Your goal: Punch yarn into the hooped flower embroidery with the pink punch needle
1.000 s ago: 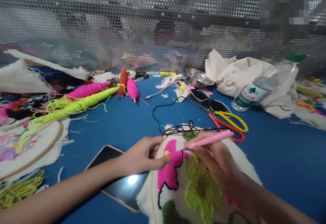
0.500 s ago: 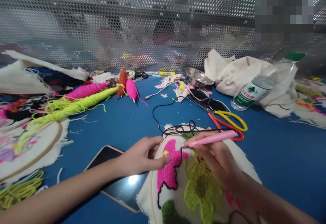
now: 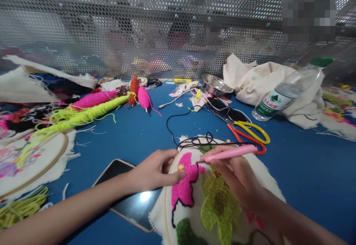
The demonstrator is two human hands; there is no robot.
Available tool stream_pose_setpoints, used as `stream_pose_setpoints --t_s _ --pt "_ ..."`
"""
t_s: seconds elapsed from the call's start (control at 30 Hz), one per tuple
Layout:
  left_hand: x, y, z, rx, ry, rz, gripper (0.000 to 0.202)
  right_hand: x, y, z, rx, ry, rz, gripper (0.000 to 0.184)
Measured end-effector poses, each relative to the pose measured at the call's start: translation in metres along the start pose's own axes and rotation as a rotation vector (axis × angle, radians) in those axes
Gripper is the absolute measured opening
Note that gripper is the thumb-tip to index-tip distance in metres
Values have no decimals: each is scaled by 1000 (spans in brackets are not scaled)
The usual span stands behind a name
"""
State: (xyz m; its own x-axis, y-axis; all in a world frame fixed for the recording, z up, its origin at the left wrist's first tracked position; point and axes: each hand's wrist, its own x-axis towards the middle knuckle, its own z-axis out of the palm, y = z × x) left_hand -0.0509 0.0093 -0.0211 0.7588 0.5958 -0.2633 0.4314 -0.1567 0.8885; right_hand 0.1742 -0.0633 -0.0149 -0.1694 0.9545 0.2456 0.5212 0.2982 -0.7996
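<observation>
My left hand grips the left rim of an embroidery hoop, thumb on top near the pink stitched flower, other fingers underneath and partly hidden. My right hand is closed round a pink punch needle, its tip touching the cloth at the upper end of the black outline along the flower's right edge. Black yarn lies in loose loops across the hoop's top and runs to the pen's rear end. Lower on the cloth is a yellow-green flower, partly under my right forearm.
A phone lies under my left forearm. Scissors, a water bottle, a metal bowl and beige cloth stand beyond the hoop. On the left are yarn bundles and another hoop. A perforated metal screen closes the back.
The punch needle and my right hand have shifted very slightly left and down, at the top of the black outline. My left hand and the hoop stay where they were.
</observation>
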Motion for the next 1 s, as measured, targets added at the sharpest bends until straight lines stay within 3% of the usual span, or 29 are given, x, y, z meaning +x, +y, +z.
stream_pose_setpoints --t_s 0.13,0.23,0.37,0.47,0.6,0.8,1.0 --pt "-1 0 1 -15 0 9 33 3 2 0 37 -28 -22 13" --pt "-3 2 0 -25 -2 26 30 8 3 2 63 -35 -125 9" --pt "-6 5 0 -89 -29 54 26 14 0 5 -75 -71 -205 13" --pt "-6 4 0 -100 -32 61 26 13 -2 6 -60 -55 -131 8" --pt "-4 1 1 -42 -4 37 29 7 0 4 -29 3 44 16" --pt "-2 2 1 -6 5 22 30 4 -3 1 -51 8 -191 17" --pt "-2 5 0 16 -1 3 29 5 -8 0 -28 22 -154 17"
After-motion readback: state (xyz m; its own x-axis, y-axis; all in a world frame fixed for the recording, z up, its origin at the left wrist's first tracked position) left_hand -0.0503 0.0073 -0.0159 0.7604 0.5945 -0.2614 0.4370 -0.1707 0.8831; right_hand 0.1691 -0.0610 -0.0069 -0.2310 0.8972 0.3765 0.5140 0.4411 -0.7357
